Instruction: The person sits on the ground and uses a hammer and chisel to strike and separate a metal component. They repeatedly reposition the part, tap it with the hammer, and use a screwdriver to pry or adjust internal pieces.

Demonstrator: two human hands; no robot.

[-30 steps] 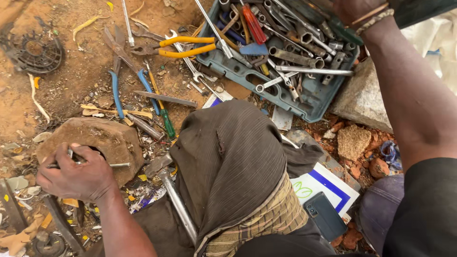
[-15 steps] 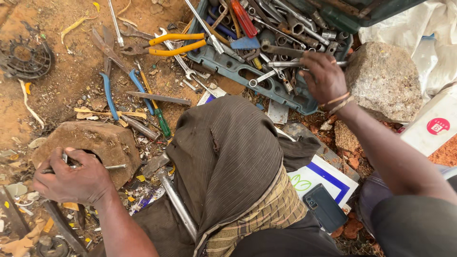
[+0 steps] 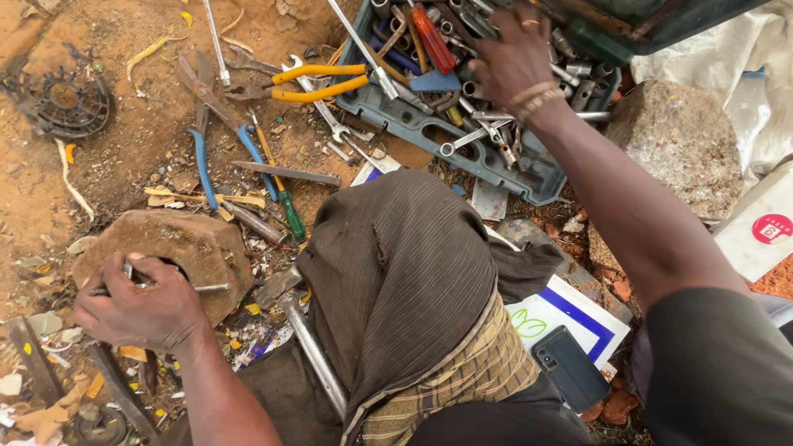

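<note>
My left hand (image 3: pixel 140 310) is closed around a thin metal rod (image 3: pixel 206 288) and presses it against a rusty brown metal block (image 3: pixel 178 244) on the dirt at lower left. My right hand (image 3: pixel 512 58) reaches into an open grey-blue tool tray (image 3: pixel 529 177) at the top. Its fingers are buried among sockets and wrenches, so what it grips is hidden. A red-handled screwdriver (image 3: pixel 434 41) lies just left of that hand. Dark cloth (image 3: pixel 405 264) covers my knee between the two arms.
Yellow-handled pliers (image 3: pixel 322 83), blue-handled pliers (image 3: pixel 202 165), a green screwdriver (image 3: pixel 289 211) and loose wrenches litter the dirt left of the tray. A large stone (image 3: pixel 681 140) sits right of it. A phone (image 3: pixel 570 367), a white box (image 3: pixel 760 227) and a black round part (image 3: pixel 62 103) lie around.
My right hand has moved from beside the stone up and left into the tool tray. My left hand has stayed on the rusty block with the rod.
</note>
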